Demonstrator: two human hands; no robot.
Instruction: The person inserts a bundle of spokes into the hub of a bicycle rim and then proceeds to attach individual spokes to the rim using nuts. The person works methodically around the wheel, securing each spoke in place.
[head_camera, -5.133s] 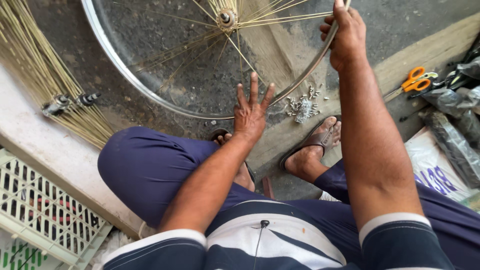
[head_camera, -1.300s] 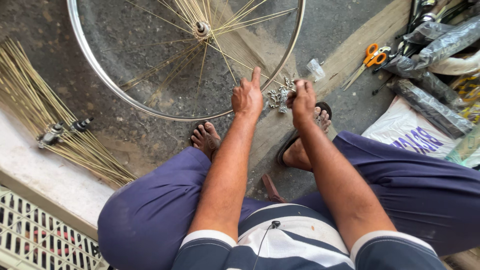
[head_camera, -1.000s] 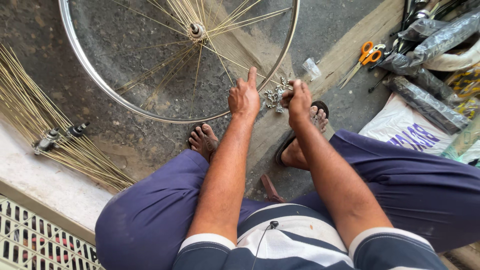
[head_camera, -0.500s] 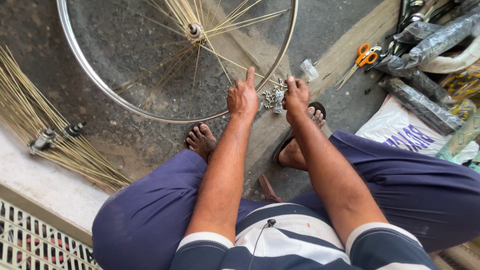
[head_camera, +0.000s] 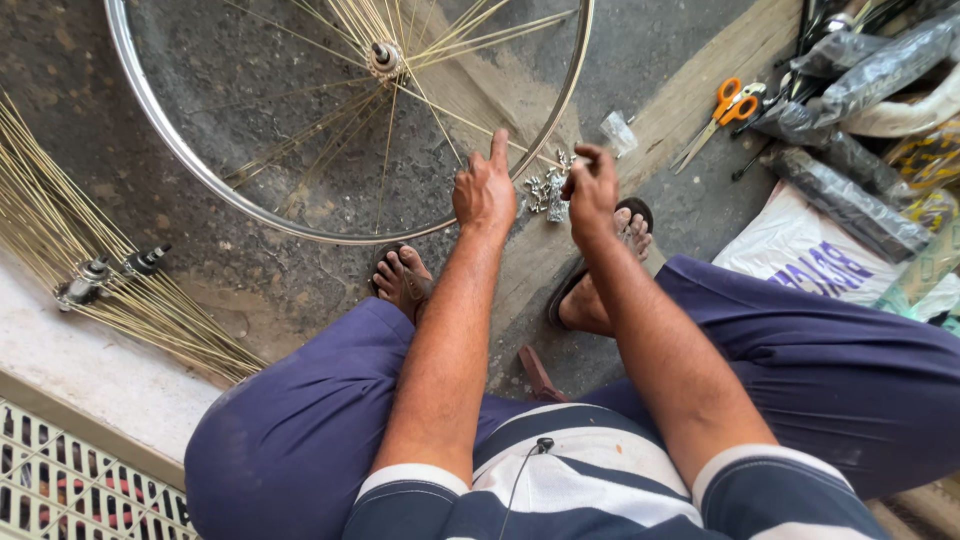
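A silver bicycle wheel rim (head_camera: 180, 160) lies flat on the concrete, with thin golden spokes running to its hub (head_camera: 384, 57). My left hand (head_camera: 483, 192) rests on the rim's near edge, fingers curled over it and the index finger pointing up. A small pile of metal spoke nipples (head_camera: 545, 190) lies just outside the rim. My right hand (head_camera: 594, 185) hovers beside that pile with thumb and fingertips pinched together. What they pinch is too small to see.
A bundle of loose golden spokes (head_camera: 60, 220) and two hubs (head_camera: 82, 288) lie at the left. Orange-handled scissors (head_camera: 727, 103), wrapped dark parts (head_camera: 850, 190) and a white sack (head_camera: 810, 250) sit at the right. A white crate (head_camera: 50, 480) is at the bottom left. My sandalled feet (head_camera: 402, 280) are below the rim.
My right hand came down from the rim's far right side to the nipple pile. My left hand went from spread fingers to curled on the rim. Both have barely moved in the last second.
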